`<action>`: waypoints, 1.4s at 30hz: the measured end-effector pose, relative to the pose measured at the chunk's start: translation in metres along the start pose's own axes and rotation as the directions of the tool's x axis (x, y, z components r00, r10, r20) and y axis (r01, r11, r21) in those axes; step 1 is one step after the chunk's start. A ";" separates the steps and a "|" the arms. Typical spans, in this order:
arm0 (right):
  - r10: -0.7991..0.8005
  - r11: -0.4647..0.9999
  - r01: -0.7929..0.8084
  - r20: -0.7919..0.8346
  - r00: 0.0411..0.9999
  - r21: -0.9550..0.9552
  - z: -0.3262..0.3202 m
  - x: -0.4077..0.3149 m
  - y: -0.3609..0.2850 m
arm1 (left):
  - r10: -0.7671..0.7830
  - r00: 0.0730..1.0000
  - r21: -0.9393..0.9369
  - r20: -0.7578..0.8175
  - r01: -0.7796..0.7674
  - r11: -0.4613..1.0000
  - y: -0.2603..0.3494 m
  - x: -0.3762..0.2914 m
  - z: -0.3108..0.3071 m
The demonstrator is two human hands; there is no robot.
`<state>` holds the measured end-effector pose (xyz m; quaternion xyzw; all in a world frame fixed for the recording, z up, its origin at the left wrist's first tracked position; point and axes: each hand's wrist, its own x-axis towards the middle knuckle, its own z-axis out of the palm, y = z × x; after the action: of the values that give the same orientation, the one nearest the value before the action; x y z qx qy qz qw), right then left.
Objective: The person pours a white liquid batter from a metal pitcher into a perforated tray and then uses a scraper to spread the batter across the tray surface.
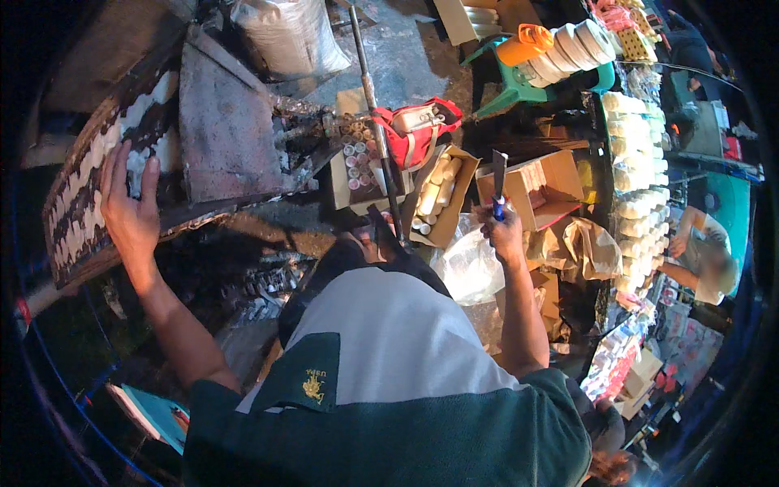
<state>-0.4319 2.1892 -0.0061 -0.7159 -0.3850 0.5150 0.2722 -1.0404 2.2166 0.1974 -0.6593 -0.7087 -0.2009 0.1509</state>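
Observation:
My left hand [134, 201] rests with fingers apart on a dark, soot-coloured board [85, 219] that carries rows of ragged whitish patches. Beside that hand, a grey flat panel [228, 122] lies across the board's inner end. On the other side, my right hand [505, 234] grips a flat-bladed knife or scraper [499, 176] by its blue and red handle, blade pointing away from me. Just beyond the blade is an open cardboard box [554, 182] with reddish contents. A clear plastic bag [465, 268] lies below my right hand.
A metal pole [368, 91] rises between a red bag [420, 131] and a box of round-ended tubes [341, 179]. Another carton [456, 195] holds pale cylinders. White rolls [572, 52] sit on a green stool [511, 85]. Pale rolls [633, 164] line a table; people are beyond it.

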 end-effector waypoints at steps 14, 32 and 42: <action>0.095 0.981 -0.067 -0.148 0.984 0.180 -0.024 -0.037 -0.008 | 0.040 0.987 -0.036 -0.156 -0.046 0.998 0.003 -0.004 0.012; -0.272 0.962 0.270 0.149 0.951 0.034 -0.029 0.098 -0.109 | 0.030 1.000 -0.056 0.000 -0.030 0.998 0.000 0.001 0.005; -0.244 0.956 0.291 0.445 0.862 -0.040 -0.018 0.266 -0.163 | -0.423 0.906 0.262 0.022 0.404 0.877 0.120 0.034 0.033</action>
<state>-0.4128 2.5009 -0.0123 -0.5354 -0.5585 0.5978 0.2099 -0.9221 2.2684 0.1954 -0.4755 -0.8581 -0.1110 0.1587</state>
